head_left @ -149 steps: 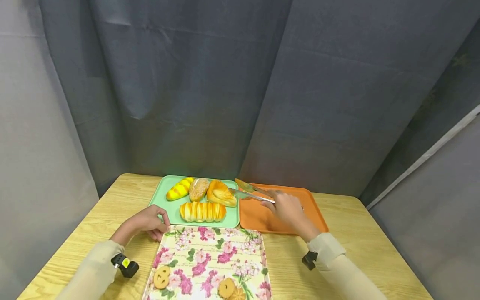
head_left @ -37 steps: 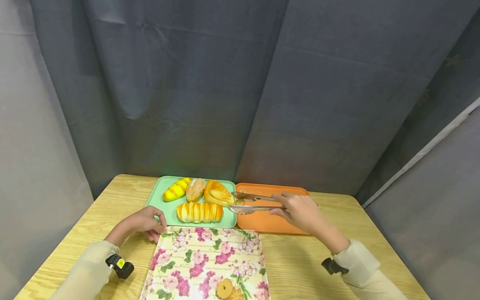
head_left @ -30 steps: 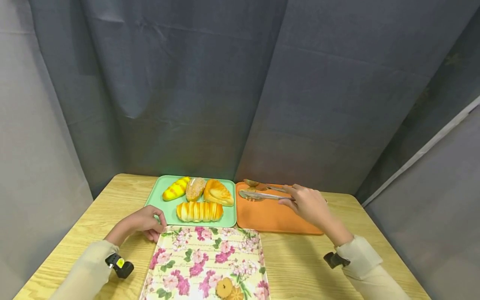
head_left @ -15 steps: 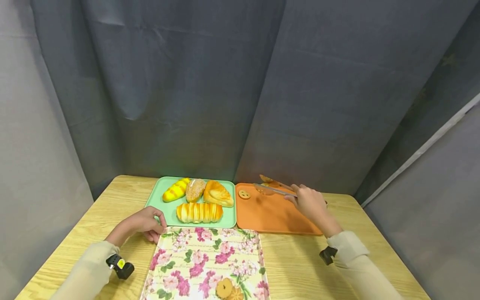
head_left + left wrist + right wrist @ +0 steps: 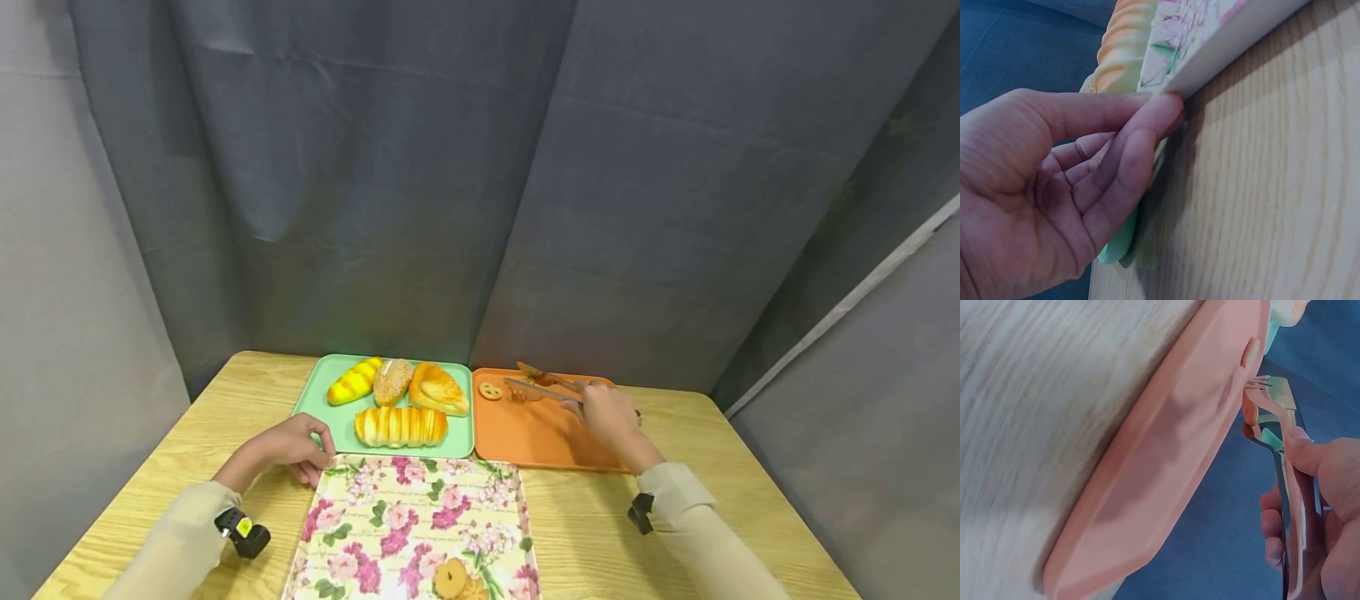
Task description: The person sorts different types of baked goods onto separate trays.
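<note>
My left hand [image 5: 294,446] pinches the near-left corner of the floral tray [image 5: 420,504] between thumb and bent forefinger, as the left wrist view shows close up. Two cookies [image 5: 452,577] lie at that tray's lower edge. My right hand [image 5: 609,414] grips metal tongs [image 5: 542,389] with a fork-shaped tip, reaching over the far part of the orange tray [image 5: 540,442]. Between the tong tips, the right wrist view shows a brownish cookie [image 5: 1250,414] seen edge-on. A round cookie with holes [image 5: 491,391] lies in the orange tray's far-left corner.
Left of the orange tray stands a green tray [image 5: 315,400] with a yellow loaf [image 5: 355,381], a seeded roll [image 5: 392,381], a folded pastry [image 5: 437,387] and a ridged bread [image 5: 401,427]. A grey curtain [image 5: 375,208] rises behind the wooden table [image 5: 720,500].
The pretzel-shaped cookie has left the floral tray's left side. My right hand has carried the tongs rightward over the orange tray, then lowered them. My left hand has stayed at the corner.
</note>
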A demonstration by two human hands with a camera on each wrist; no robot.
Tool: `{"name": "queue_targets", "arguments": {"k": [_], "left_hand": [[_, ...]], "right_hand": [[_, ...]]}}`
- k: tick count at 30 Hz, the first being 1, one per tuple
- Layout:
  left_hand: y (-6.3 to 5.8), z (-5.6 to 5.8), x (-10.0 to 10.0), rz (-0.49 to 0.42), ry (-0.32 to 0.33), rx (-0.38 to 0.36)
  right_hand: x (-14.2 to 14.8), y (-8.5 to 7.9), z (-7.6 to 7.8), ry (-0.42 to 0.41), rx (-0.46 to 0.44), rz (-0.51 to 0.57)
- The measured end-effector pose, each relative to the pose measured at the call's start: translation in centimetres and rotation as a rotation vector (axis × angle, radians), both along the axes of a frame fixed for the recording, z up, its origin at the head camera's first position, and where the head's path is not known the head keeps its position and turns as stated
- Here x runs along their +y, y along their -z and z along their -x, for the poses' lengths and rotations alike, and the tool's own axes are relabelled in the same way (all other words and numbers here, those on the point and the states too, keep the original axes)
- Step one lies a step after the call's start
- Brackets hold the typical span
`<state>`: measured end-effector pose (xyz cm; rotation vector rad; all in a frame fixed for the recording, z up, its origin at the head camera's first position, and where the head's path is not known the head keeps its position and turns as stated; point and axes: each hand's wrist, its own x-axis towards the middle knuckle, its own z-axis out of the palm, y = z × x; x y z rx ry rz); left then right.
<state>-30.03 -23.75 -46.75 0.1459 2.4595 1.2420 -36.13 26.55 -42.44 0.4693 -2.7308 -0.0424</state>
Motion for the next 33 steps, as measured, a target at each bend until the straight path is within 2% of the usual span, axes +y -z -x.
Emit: {"name": "queue_targets", "arguments": {"k": [5, 14, 21, 33], "left_hand": [[0.1, 0.0, -0.1, -0.012, -0.003, -0.002], [0.0, 0.1, -0.3, -0.026, 0.042, -0.003], [0.0, 0.0, -0.1, -0.012, 0.014, 0.002], [0.1, 0.0, -0.1, -0.023, 0.017, 0.005]], "right_hand": [[-0.1, 0.4, 0.1, -0.011, 0.001, -0.002], [-0.2, 0.8, 0.7, 0.009, -0.01, 0.015], [-0.3, 1.3, 1.2, 0.022, -0.015, 0.016], [-0.8, 1.6, 1.7, 0.04, -0.056, 0.051]]}}
